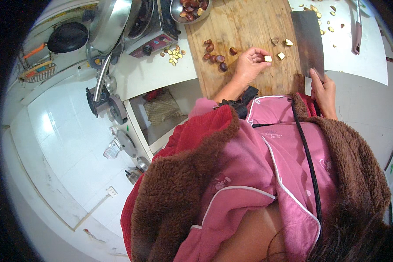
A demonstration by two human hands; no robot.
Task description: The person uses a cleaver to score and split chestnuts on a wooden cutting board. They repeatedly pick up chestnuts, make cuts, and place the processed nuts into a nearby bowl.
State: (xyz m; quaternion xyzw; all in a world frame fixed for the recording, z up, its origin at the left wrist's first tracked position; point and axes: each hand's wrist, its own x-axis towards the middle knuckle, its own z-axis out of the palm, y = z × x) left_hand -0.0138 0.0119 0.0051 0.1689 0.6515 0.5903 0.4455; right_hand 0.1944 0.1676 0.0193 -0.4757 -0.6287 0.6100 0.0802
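Observation:
Between thumb and fingertips, my left hand (251, 64) holds a pale cut chestnut piece (268, 58) above the wooden cutting board (245, 19). My right hand (325, 91) grips a cleaver at the board's right edge; its broad dark blade (309, 42) points away from me, and the handle is mostly hidden in my fingers. Two more cut pieces lie between my hands, one nearer (281, 56) and one farther (288, 42), with a bit of brown shell (275, 41) beside them. Left of my left hand sit several whole brown chestnuts (213, 58) and a separate chestnut (233, 50).
A metal bowl of chestnuts (191, 11) stands at the board's far left, near a gas stove (154, 41). Cut pieces (174, 56) are heaped on the left counter; others (317, 14) are scattered on the right one. A tool with a brownish handle (357, 39) lies far right.

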